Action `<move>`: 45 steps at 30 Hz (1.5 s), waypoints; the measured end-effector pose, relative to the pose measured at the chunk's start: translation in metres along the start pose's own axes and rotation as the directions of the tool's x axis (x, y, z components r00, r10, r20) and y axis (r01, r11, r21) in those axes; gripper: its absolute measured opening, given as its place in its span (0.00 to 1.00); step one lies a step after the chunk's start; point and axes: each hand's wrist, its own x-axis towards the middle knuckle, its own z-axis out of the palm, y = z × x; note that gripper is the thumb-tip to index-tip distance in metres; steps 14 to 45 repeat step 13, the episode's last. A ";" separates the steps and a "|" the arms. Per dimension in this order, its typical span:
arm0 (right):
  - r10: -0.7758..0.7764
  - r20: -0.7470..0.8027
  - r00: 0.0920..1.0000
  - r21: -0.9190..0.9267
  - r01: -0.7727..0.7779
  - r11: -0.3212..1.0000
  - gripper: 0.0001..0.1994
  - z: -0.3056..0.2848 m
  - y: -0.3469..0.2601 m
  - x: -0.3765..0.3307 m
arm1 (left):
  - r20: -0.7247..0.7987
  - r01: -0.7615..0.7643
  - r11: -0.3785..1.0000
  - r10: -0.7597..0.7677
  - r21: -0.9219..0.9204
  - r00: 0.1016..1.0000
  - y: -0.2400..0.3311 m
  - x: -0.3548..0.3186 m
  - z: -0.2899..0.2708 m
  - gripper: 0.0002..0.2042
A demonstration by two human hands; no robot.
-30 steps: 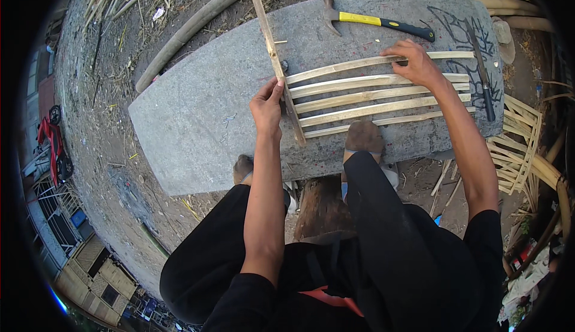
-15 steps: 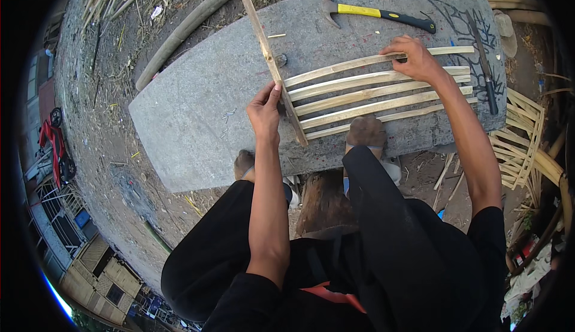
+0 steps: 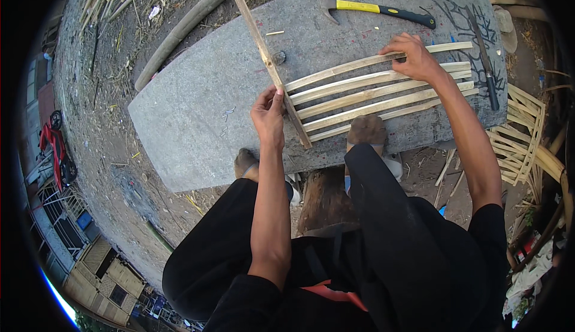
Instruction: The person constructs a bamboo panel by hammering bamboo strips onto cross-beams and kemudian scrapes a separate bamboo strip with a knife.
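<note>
Several pale split-bamboo slats (image 3: 370, 94) lie side by side across the grey slab, their left ends meeting a longer bamboo strip (image 3: 250, 27) set crosswise. My left hand (image 3: 267, 116) pinches this long strip between thumb and fingers, close to where the farthest slat joins it. On that farthest slat (image 3: 341, 68) my right hand (image 3: 416, 61) is closed, gripping it right of its middle. A small dark piece shows under the right fingers; I cannot make out what it is. My right foot (image 3: 366, 129) rests over the nearest slats and hides part of them.
A claw hammer (image 3: 359, 6) with a yellow and black handle lies beyond the slats. Right of them is a long dark-handled blade (image 3: 484, 59). The slab (image 3: 179, 128) fills the middle. A slatted bamboo frame (image 3: 518, 137) leans at the right; a thick pole (image 3: 179, 35) lies far left.
My left hand and the held end of the long strip have shifted slightly to the right. The right hand keeps its grip on the farthest slat, nearly in place.
</note>
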 end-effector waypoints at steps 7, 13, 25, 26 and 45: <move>0.004 -0.025 1.000 0.023 -0.003 1.000 0.17 0.002 0.004 0.001 | 0.019 -0.080 0.989 0.084 -0.128 0.996 -0.009 0.014 0.003 0.16; 0.013 -0.015 1.000 0.029 -0.012 1.000 0.17 0.003 0.005 0.001 | 0.053 -0.069 0.984 0.078 -0.165 0.995 -0.006 0.016 0.003 0.15; 0.013 -0.015 1.000 0.029 -0.012 1.000 0.17 0.003 0.005 0.001 | 0.053 -0.069 0.984 0.078 -0.165 0.995 -0.006 0.016 0.003 0.15; 0.013 -0.015 1.000 0.029 -0.012 1.000 0.17 0.003 0.005 0.001 | 0.053 -0.069 0.984 0.078 -0.165 0.995 -0.006 0.016 0.003 0.15; 0.013 -0.015 1.000 0.029 -0.012 1.000 0.17 0.003 0.005 0.001 | 0.053 -0.069 0.984 0.078 -0.165 0.995 -0.006 0.016 0.003 0.15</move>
